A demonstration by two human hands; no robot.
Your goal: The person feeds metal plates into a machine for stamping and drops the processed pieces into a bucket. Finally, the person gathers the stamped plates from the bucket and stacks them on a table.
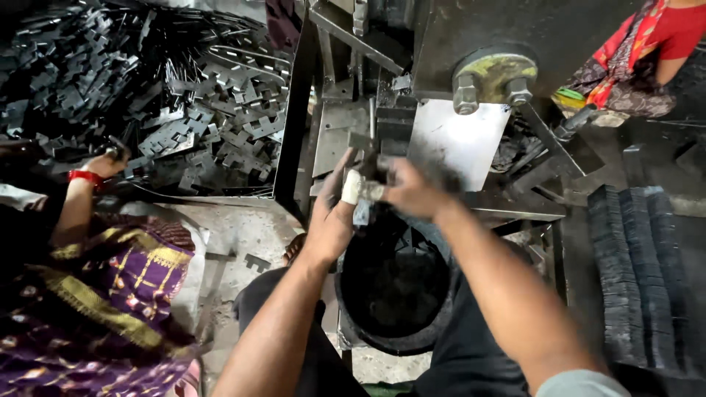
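Both hands meet at press front edge: left hand (pixel 332 213), taped finger, and right hand (pixel 412 190) pinch small metal piece (pixel 365 165), steadying it over bucket (pixel 395 288).

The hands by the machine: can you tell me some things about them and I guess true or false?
1. Both hands meet in front of the grey machine. True.
2. The left hand has a white wrap on one finger. True.
3. A red bucket sits under the hands. False: the tub below them is black.
4. The pile of metal pieces lies on the right. False: it lies on the left, where another person's hand reaches in.
5. The right hand is blurred, so what it holds is unclear. True.
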